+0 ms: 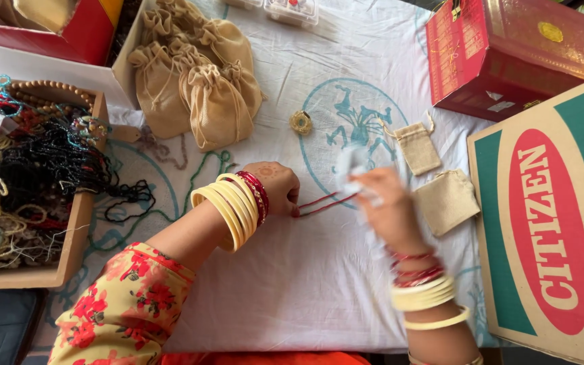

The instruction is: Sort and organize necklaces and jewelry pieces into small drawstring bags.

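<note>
My left hand (pixel 277 187) rests on the white cloth (pixel 305 284), its fingers closed on one end of a thin red thread (pixel 319 204) that lies stretched toward my right hand. My right hand (pixel 388 206) is blurred with motion; it holds the thread's other end together with a small white piece (pixel 350 169). Both wrists carry cream and red bangles. A small round gold ornament (pixel 301 122) lies on the cloth above the hands.
A heap of beige drawstring pouches (pixel 197 74) lies at upper left, two small ones (pixel 434 176) by my right hand. A wooden tray of beads and cords (pixel 76 236) sits left. A red box (pixel 508 54) and a large cardboard box (pixel 555 223) stand right.
</note>
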